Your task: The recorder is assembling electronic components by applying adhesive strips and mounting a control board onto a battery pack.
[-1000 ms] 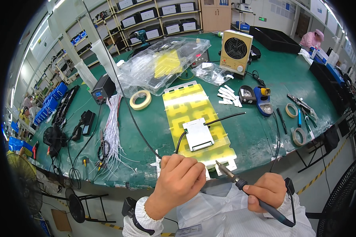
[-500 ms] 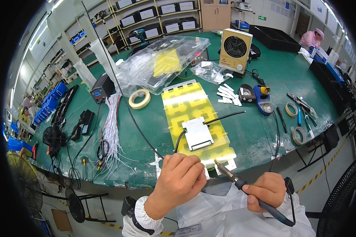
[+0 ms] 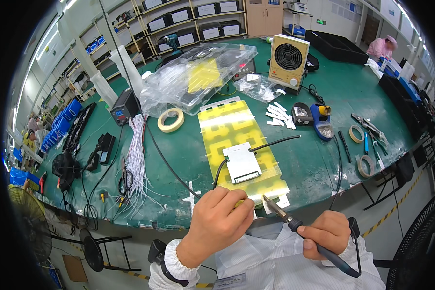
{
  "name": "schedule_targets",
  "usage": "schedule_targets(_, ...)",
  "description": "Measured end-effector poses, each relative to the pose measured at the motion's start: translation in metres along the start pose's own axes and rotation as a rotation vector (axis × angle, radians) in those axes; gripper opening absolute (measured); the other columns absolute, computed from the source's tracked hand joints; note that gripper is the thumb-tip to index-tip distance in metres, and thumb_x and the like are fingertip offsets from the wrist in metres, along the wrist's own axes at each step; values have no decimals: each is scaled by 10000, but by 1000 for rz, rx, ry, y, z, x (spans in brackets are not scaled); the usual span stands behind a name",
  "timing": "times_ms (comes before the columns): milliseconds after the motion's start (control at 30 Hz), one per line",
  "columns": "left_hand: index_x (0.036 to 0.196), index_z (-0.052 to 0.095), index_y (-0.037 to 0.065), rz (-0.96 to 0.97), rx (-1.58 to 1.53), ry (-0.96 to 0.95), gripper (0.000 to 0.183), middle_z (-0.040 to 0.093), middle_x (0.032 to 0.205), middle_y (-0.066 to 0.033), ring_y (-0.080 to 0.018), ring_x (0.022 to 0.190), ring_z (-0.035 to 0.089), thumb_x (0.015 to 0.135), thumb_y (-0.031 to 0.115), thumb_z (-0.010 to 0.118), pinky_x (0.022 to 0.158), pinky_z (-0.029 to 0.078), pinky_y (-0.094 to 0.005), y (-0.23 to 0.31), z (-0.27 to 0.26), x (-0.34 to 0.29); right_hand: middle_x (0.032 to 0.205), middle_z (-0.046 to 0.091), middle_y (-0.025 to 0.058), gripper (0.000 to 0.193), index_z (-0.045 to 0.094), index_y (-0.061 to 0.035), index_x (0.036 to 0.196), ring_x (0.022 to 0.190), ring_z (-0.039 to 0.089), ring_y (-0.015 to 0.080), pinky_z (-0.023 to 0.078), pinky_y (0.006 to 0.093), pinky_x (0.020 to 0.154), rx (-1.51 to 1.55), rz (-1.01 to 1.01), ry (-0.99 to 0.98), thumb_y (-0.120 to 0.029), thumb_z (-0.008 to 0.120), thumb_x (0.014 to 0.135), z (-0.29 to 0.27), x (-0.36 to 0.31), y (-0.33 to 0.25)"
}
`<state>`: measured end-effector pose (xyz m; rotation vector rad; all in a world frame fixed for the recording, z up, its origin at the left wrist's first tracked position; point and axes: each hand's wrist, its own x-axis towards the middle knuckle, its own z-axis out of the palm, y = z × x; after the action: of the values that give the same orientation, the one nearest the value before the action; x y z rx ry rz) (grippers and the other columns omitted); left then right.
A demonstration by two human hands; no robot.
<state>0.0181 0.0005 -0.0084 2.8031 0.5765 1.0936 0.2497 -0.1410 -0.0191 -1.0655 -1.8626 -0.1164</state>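
Note:
My right hand is wrapped round the handle of a soldering iron. Its tip touches or hovers just over the near edge of a yellow sheet-covered panel; I cannot tell which. At that same edge my left hand is closed, fingertips pinched together, and what they hold is hidden. On the panel lies a white flat module. One black cable runs from it to the right, another black cable down toward my left hand. A long dark cord from above also reaches this hand.
White wires and scissors lie left. Masking tape and plastic trays are beyond. An ionizer fan, white strips, a blue iron stand and pliers are right. A co-worker sits far right.
My left hand has shifted very slightly to the right along the panel's near edge. The soldering iron and my right hand stay almost where they were.

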Motion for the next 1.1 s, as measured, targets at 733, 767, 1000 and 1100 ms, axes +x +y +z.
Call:
schedule_targets(733,866,683,28,-46,-112,-1,214,651,915,-68,-246,762,591,673,-35,749,673,508,-347,4,5,6,674,591,3,203,760,-23,945,545,562,151,453,285,472,9,0,-27,-85,743,752,-3,0,0)
schedule_targets(767,866,683,28,-44,-116,-2,214,651,915,-68,-246,762,591,673,-35,749,673,508,-347,3,7,6,675,591,3,206,760,-22,945,545,564,151,454,286,472,7,2,-31,-83,741,749,-4,0,0)
schedule_targets(1000,835,651,22,-48,-142,12,202,652,902,-79,-253,752,598,672,-50,746,668,513,-351,4,7,7,672,589,4,209,760,-20,948,535,568,151,454,289,468,12,3,-41,-79,730,750,-3,1,0)
schedule_targets(1100,832,651,25,-38,-144,12,201,653,902,-76,-251,750,600,673,-47,749,664,511,-351,3,9,7,669,588,5,206,761,-19,947,532,567,152,452,289,467,14,6,-31,-77,729,752,-3,2,-1)
